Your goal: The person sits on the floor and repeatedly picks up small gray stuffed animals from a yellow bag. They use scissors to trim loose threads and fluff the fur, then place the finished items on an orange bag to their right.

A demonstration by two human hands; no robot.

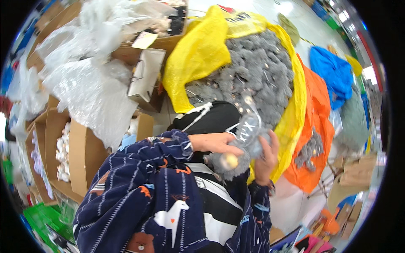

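Note:
A fluffy grey plush toy (223,170) with a pale round patch sits in front of my body, above my lap. My left hand (217,142) lies over its upper side, fingers bent down against it. At its right, my right hand (266,158) curls around another part of the grey plush, thumb and fingers closed on it. A clear plastic bag (249,130) with dark print stands up between the hands; whether either hand also grips it, I cannot tell. Just beyond is a yellow woven sack (198,57) filled with similar grey plush pieces (263,63).
To the right lie an orange sack (316,118) with more grey plush and a blue bag (331,74). Crumpled clear plastic sheeting (90,88) drapes over cardboard boxes (80,156) at left. A white-and-brown carton (147,76) stands beside the yellow sack.

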